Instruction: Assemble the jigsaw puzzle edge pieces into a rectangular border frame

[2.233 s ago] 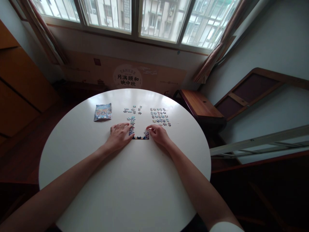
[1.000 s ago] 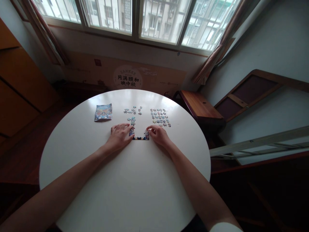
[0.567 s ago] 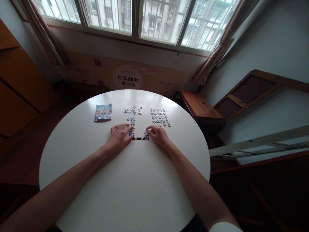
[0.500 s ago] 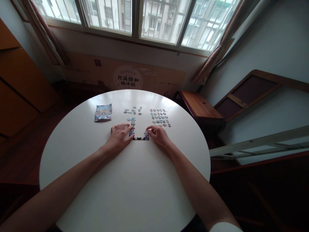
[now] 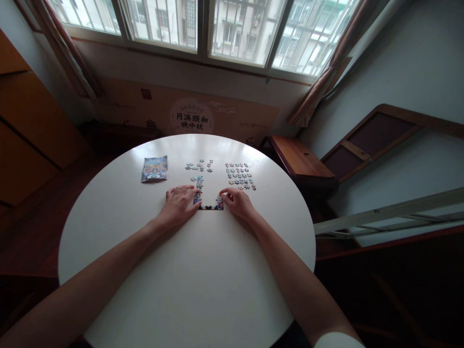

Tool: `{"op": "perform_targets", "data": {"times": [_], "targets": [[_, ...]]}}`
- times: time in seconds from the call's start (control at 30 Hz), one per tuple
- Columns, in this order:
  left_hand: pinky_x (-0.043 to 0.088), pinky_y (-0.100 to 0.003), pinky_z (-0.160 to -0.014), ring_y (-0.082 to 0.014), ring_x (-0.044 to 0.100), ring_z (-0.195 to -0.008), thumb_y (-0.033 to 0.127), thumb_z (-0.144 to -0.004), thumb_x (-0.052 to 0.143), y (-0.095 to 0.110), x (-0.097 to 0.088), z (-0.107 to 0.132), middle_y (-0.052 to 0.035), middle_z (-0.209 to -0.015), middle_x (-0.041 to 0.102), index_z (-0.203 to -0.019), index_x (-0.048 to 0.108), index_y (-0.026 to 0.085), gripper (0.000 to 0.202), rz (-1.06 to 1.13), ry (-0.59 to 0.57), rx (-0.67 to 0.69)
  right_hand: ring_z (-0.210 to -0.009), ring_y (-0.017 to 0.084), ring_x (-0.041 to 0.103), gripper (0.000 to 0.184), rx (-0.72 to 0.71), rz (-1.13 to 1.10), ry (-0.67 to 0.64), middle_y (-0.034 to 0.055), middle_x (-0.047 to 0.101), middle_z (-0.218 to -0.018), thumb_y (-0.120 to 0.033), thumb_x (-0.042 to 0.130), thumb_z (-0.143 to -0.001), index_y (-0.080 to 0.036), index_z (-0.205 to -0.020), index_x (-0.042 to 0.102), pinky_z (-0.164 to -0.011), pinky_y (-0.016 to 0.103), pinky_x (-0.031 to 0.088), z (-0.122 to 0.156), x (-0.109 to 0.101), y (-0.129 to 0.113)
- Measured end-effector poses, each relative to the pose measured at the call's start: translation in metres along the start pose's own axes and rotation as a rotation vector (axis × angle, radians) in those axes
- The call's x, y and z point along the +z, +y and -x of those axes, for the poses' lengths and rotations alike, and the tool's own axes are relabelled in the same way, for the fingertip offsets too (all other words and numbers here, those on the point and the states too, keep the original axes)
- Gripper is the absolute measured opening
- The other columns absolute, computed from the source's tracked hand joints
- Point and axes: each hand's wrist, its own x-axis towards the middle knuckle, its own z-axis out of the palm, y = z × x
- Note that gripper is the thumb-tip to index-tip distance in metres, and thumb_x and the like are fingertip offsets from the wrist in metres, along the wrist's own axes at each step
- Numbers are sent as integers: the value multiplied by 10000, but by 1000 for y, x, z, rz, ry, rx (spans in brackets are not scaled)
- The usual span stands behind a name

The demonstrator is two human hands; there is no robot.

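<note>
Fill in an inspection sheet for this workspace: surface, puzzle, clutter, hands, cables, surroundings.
Surface: round white table, glossy toward the far edge.
Puzzle: partly joined puzzle, U-shaped, opening away from the person; loose pieces lie in groups beyond it.
Clutter: printed sheet, left of the pieces.
Hands: left hand at the puzzle's left side; right hand, fingers pinched at its right side, any held piece unclear.
Cables: nothing seen on the table.
Surroundings: barred window, curtains, wooden furniture.

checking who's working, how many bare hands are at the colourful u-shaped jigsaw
2: the left hand on the left side of the jigsaw, the right hand at its right side.
</note>
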Motion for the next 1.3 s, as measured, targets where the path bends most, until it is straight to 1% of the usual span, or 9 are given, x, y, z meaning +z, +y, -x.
{"op": "perform_targets", "data": {"times": [0.23,0.6,0.8,1.03,1.3], "targets": [[264,-468,-1046,-276,454,-1244,453,-893,469,2,-2,1,-68,-1331,553,-1216,581,267,388,-3,2,0,-718,139,570,193,-19,-9,12,5,671,-790,-207,553,-845,-231,-954,710,-681,239,383,0,1,2],[258,-465,-1053,-277,444,-1253,444,-892,468,1,-2,0,-71,-1333,552,-1226,581,278,390,5,-7,-2,-707,139,562,190,-6,-1,-1,12,675,-798,-202,557,-847,-226,-953,713,-665,238,375,0,-1,-1],[265,-469,-1044,-280,457,-1241,451,-895,460,-1,-1,1,-69,-1331,554,-1222,582,275,391,-1,12,10,-707,138,565,193,-9,5,1,8,674,-796,-208,554,-848,-229,-958,712,-661,238,374,0,0,0],[266,-474,-1041,-281,457,-1243,448,-895,458,2,-2,1,-72,-1328,556,-1216,584,271,387,-1,5,2,-704,138,565,201,-5,9,2,5,668,-781,-204,550,-844,-229,-959,712,-664,239,377,0,0,-1],[262,-473,-1049,-281,448,-1252,450,-894,457,2,-3,1,-73,-1327,555,-1220,583,274,391,8,-1,6,-670,122,544,164,-7,1,-1,-8,649,-750,-203,570,-834,-228,-924,705,-659,230,369,0,-1,-1]]}}
